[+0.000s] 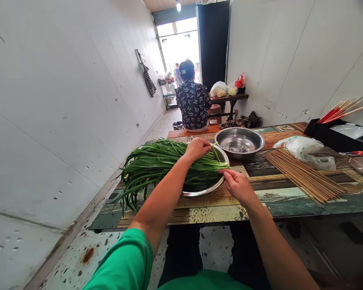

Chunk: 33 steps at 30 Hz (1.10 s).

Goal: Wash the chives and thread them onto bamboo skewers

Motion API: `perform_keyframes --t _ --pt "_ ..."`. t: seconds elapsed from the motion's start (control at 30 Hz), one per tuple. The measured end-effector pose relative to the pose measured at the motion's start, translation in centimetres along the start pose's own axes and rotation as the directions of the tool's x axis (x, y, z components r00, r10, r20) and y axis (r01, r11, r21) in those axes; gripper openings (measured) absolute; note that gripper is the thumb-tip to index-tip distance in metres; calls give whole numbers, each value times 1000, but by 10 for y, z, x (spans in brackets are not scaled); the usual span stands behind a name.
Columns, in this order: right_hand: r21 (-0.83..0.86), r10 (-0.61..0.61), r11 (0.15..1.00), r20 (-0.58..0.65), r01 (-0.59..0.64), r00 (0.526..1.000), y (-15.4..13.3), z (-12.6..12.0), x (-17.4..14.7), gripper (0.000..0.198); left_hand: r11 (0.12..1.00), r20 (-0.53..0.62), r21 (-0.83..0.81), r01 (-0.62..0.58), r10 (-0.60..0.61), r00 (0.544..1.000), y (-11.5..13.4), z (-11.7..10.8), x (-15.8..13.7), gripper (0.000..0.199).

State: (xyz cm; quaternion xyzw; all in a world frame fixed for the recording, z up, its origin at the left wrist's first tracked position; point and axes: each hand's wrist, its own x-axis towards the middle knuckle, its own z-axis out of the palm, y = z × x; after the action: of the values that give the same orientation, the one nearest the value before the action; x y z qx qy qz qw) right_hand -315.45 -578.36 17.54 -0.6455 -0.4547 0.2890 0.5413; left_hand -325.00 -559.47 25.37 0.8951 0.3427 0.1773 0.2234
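Note:
A large bunch of long green garlic chives lies across a round metal basin, leaves hanging out to the left and pale stem ends towards the right. Above the bunch, my left hand is closed in a pinch with a pale chive end at its fingertips. A thin yellowish strand slants down from there to the stems. My right hand is also pinched shut, right beside the stem ends at the basin's right rim. What its fingertips hold is too small to make out.
Behind the basin stands a second metal bowl. To the right lie many bamboo skewers, a white plastic bag and a black box with red-ended sticks. A person sits ahead, facing away.

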Motion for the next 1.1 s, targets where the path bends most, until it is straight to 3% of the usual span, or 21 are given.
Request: perform_keyframes --t 0.3,1.1 --pt "44 61 997 12 -62 998 -5 0 -2 81 991 0 -131 -16 16 1000 -2 -2 -2 26" --pt "17 45 999 3 -45 999 -1 0 -1 80 997 -13 -69 38 -39 999 4 -6 -4 24"
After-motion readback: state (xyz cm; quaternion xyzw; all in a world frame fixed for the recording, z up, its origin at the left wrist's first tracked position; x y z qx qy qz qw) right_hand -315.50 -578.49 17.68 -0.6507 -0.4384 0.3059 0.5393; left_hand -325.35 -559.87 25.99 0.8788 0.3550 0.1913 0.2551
